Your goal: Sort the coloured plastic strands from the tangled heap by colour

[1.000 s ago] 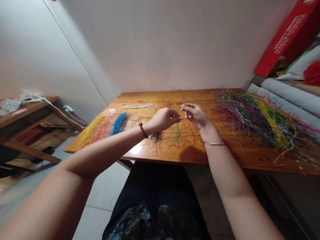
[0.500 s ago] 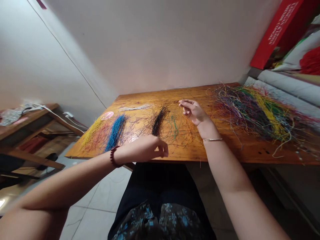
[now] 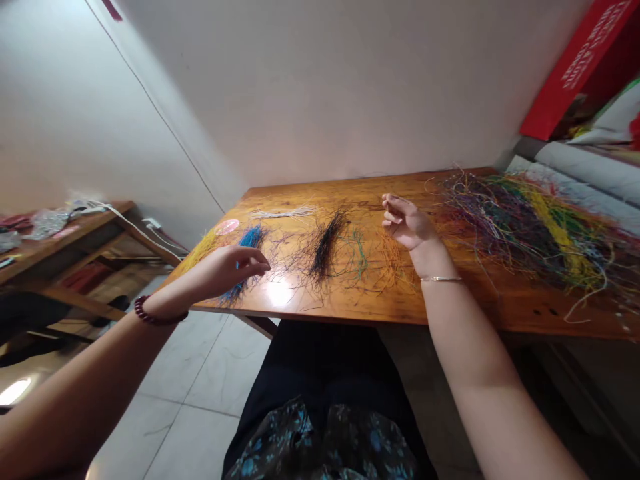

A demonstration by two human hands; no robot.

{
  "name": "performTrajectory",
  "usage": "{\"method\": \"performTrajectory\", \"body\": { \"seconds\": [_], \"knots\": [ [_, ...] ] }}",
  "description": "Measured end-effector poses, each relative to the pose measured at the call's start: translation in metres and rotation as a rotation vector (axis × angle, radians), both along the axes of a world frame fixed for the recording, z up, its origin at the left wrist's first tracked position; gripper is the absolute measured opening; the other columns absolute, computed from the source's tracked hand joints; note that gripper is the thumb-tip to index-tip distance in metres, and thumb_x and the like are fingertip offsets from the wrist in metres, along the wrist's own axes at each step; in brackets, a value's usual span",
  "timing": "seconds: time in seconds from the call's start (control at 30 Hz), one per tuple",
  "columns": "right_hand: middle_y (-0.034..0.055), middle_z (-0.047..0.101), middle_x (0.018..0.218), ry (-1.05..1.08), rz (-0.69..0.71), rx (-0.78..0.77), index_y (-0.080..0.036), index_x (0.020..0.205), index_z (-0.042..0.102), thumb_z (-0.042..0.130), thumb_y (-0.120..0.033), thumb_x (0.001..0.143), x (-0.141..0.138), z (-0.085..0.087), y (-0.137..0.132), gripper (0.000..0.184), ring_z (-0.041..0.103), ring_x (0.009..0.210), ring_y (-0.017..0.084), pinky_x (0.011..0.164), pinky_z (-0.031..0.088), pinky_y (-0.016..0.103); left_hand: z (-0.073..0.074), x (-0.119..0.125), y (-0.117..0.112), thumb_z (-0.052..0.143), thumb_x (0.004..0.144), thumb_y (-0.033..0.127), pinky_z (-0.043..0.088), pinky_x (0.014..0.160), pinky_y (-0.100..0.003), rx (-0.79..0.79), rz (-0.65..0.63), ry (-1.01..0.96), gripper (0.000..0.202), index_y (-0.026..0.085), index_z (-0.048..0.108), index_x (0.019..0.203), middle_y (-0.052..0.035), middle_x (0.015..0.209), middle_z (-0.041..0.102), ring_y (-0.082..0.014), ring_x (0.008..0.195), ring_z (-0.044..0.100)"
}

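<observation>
Thin black fibre strands (image 3: 325,250) sit in a loose bunch on the orange-brown wooden table (image 3: 350,303), about midway between the 2 hands. The left hand (image 3: 227,270), with a dark red bead bracelet (image 3: 153,315), is fairly open, fingers lightly curled over a bright blue strand bundle (image 3: 253,237), and nothing shows in it. The right hand (image 3: 407,223), wearing a thin silver bangle (image 3: 440,279), is narrow, with fingertips drawn close together; can't tell if a fine strand is pinched there. Just right of that hand is a big multicoloured strand tangle (image 3: 525,233). Loose orange strands (image 3: 393,270) lie just below it, and pale white strands (image 3: 283,213) lie ahead of the left hand.
</observation>
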State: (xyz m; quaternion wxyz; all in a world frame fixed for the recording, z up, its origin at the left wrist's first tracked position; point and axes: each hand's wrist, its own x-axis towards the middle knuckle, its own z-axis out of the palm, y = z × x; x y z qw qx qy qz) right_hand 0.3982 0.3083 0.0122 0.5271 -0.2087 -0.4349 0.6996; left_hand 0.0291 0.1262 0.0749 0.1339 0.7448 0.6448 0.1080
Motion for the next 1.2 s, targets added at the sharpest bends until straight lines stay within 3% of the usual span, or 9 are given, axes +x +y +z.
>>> {"method": "performTrajectory", "body": {
  "seconds": [0.2,0.5,0.7,0.8,0.93,1.07,1.2],
  "knots": [
    [-0.0045,0.071,0.081,-0.045,-0.063,-0.012,-0.025,0.081,0.073,0.089,-0.038,0.061,0.002,0.001,0.001,0.029,0.03,0.045,0.003,0.046,0.038,0.02,-0.003,-0.022,-0.008,0.058,0.087,0.065,0.041,0.062,-0.027,0.059,0.069,0.039,0.044,0.024,0.073,0.088,-0.0013,0.073,0.066,-0.0158,0.065,0.055],
    [-0.0064,0.07,0.079,-0.027,-0.037,0.0,-0.026,0.082,0.073,0.086,-0.035,0.066,0.003,0.0,0.001,0.023,0.03,0.044,0.002,0.047,0.036,0.021,-0.006,-0.012,-0.009,0.057,0.088,0.063,0.042,0.064,-0.027,0.036,0.042,0.01,0.043,0.023,0.075,0.09,-0.0025,0.078,0.069,-0.0161,0.068,0.057],
    [-0.0067,0.071,0.078,0.01,-0.041,-0.009,-0.026,0.081,0.073,0.085,-0.034,0.068,0.007,0.002,0.003,0.019,0.028,0.044,0.002,0.046,0.033,0.022,-0.009,-0.005,0.008,0.061,0.087,0.06,0.042,0.063,-0.026,0.05,0.031,0.013,0.039,0.024,0.075,0.091,-0.0014,0.077,0.071,-0.0159,0.068,0.058],
    [-0.0064,0.074,0.084,0.009,-0.078,0.011,-0.028,0.08,0.073,0.081,-0.036,0.072,0.015,0.003,0.007,0.013,0.026,0.044,0.003,0.046,0.031,0.023,-0.007,0.01,0.03,0.061,0.089,0.054,0.042,0.065,-0.027,0.118,0.001,0.005,0.034,0.024,0.076,0.094,-0.0024,0.086,0.074,-0.0166,0.072,0.06],
    [-0.0057,0.076,0.095,-0.106,-0.188,0.078,-0.031,0.081,0.073,0.069,-0.044,0.083,0.029,0.004,0.01,0.014,0.026,0.044,0.005,0.047,0.029,0.025,-0.007,0.049,0.076,0.059,0.092,0.046,0.045,0.071,-0.029,0.257,-0.076,0.041,0.03,0.023,0.077,0.098,-0.0049,0.096,0.076,-0.018,0.078,0.064],
    [-0.0034,0.076,0.097,-0.245,-0.272,0.113,-0.035,0.092,0.074,0.062,-0.054,0.088,0.034,0.004,0.011,0.023,0.033,0.046,0.007,0.047,0.028,0.028,-0.015,0.097,0.136,0.059,0.092,0.036,0.047,0.076,-0.032,0.3,-0.09,0.099,0.026,0.021,0.078,0.102,-0.0084,0.102,0.076,-0.0225,0.088,0.067],
    [-0.0046,0.075,0.093,-0.168,-0.214,0.105,-0.033,0.09,0.074,0.068,-0.051,0.085,0.029,0.001,0.013,0.019,0.032,0.045,0.005,0.048,0.028,0.028,-0.028,0.134,0.205,0.059,0.091,0.033,0.047,0.079,-0.036,0.303,-0.05,0.142,0.026,0.021,0.079,0.103,-0.0121,0.103,0.075,-0.0265,0.094,0.066]
  ]
}}
